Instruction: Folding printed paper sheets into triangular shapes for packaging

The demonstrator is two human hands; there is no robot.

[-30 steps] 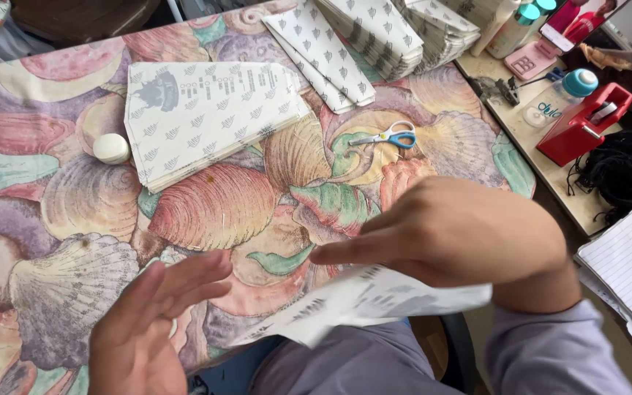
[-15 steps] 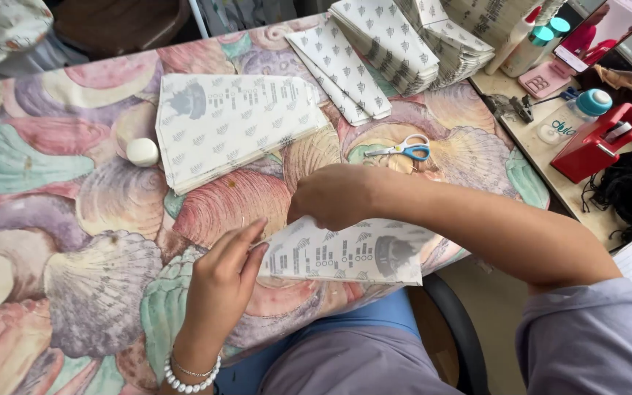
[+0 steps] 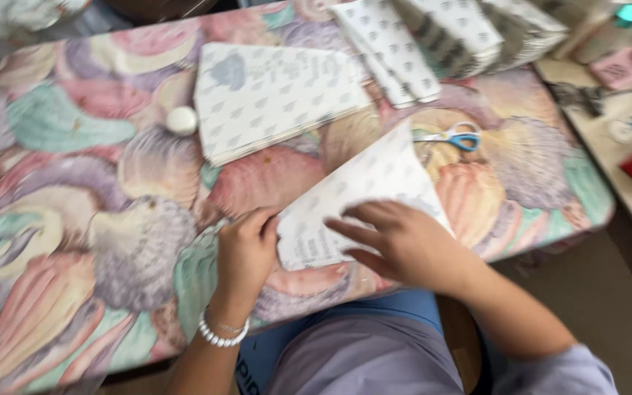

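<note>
Item one: a white patterned paper bag [image 3: 363, 197], lying flat and slantwise on the shell-printed surface [image 3: 74, 219] near its front edge. I noted my left hand [image 3: 246, 252] at the bag's lower left corner, its grip closed on that edge, a bead bracelet [image 3: 217, 335] at the wrist. My right hand [image 3: 404, 245] lay spread on the bag's lower half, fingers [image 3: 352, 230] open and flat, pressing and grasping nothing.

Item two: a stack of like bags [image 3: 272, 95], flat, farther back on the surface and well apart from the hands. A small white round object [image 3: 181, 121] sat just beside its left edge.

Item three: folded bundles of the same paper [image 3: 433, 36] along the far edge, leaning one on another.

Item four: blue-handled scissors [image 3: 455, 137], lying just right of the bag's upper tip; whether they touched it, I could not tell.

Item five: a side shelf [image 3: 623, 146] to the right, with blurred red, pink and teal things I could not identify.
</note>
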